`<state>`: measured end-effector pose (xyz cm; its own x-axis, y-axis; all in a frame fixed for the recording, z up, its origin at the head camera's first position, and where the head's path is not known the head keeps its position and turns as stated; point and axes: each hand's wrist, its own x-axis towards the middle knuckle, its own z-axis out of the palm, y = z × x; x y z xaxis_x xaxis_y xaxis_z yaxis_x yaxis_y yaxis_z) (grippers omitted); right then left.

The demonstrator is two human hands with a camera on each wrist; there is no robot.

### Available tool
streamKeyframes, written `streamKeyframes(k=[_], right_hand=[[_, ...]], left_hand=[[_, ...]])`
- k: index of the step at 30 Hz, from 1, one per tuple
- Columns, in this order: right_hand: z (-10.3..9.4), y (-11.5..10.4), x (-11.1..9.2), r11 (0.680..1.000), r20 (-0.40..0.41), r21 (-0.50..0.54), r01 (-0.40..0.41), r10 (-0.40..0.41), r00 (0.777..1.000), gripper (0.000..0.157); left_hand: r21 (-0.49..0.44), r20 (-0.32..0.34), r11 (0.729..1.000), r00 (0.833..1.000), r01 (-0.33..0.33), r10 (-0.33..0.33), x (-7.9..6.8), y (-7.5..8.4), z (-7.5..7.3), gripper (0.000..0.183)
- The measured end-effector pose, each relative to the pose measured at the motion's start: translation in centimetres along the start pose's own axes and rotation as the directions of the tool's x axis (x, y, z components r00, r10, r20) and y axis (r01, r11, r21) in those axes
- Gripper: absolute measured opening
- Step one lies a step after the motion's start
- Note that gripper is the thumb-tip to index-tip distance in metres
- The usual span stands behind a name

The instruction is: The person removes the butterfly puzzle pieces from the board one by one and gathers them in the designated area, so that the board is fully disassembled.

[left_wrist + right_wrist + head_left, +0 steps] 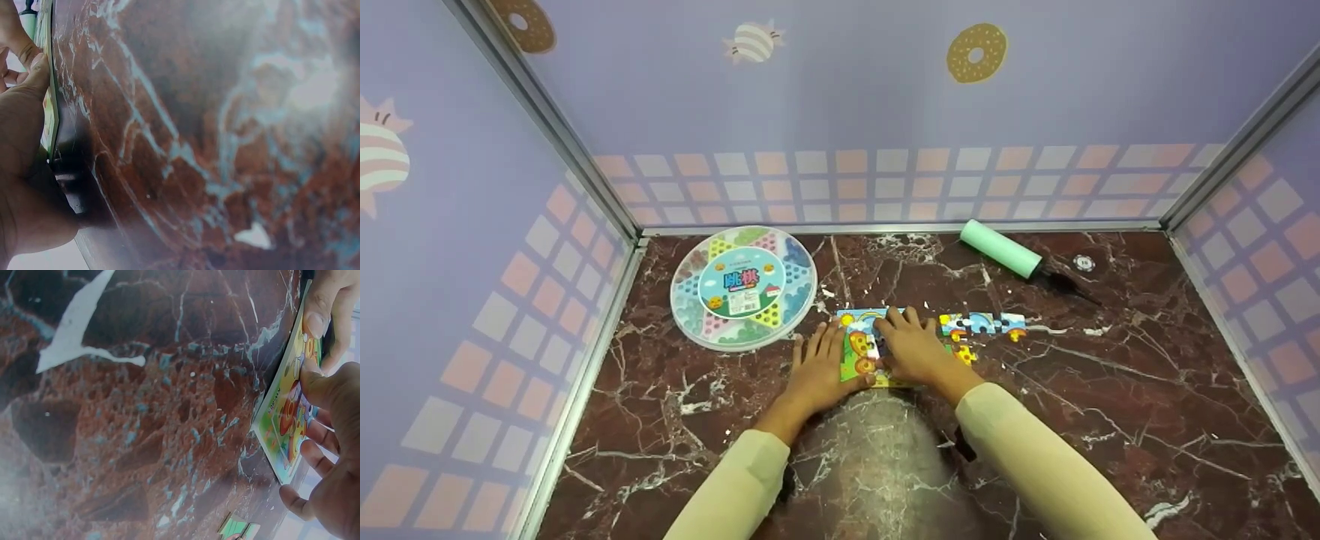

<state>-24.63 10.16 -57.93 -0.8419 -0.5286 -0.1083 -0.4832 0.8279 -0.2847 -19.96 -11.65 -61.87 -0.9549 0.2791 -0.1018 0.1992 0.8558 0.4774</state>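
Note:
A colorful jigsaw puzzle (853, 367) in a flat tray lies on the marble-patterned surface, partly covered by both hands. My left hand (819, 375) rests along its left edge, fingers extended and thumb at the near edge; the left wrist view shows that thumb (35, 76) against the tray's rim. My right hand (919, 351) lies over the puzzle's right half, its fingertips touching the pieces. In the right wrist view, the right fingers (318, 458) spread over the puzzle. What lies under the palm is hidden. Several loose puzzle pieces (982, 323) sit in a row to the right.
At the left stands a round Chinese checkers box (742, 281) with a clear lid. A mint-green cylinder with a black end (1001, 249) lies at the back right, beside a small round chip (1084, 262). Patterned walls (855, 112) enclose the surface at the back and sides.

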Motion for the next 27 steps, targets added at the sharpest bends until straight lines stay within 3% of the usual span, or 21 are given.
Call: streamKeyframes(k=[12,18,25,27], right_hand=[[0.1,-0.1,-0.2,0.997,-0.054,-0.046,0.064,-0.067,0.996,0.063],[0.1,-0.4,-0.3,0.99,-0.067,-0.119,0.073,-0.082,0.994,0.06],[0.6,-0.1,-0.2,0.991,-0.115,-0.03,0.128,-0.13,0.985,0.053],[1.4,0.8,0.1,0.988,-0.135,-0.015,0.154,-0.154,0.979,0.055]], left_hand=[[0.002,-0.025,1.0,1.0,0.0,0.0,0.4,-0.5,0.6,0.115],[0.004,-0.029,1.0,1.0,0.0,0.0,0.3,-0.4,0.6,0.114],[-0.005,-0.014,1.0,1.0,0.006,-0.006,0.3,-0.4,0.6,0.115],[-0.005,-0.015,1.0,1.0,0.006,-0.006,0.3,-0.5,0.7,0.115]])
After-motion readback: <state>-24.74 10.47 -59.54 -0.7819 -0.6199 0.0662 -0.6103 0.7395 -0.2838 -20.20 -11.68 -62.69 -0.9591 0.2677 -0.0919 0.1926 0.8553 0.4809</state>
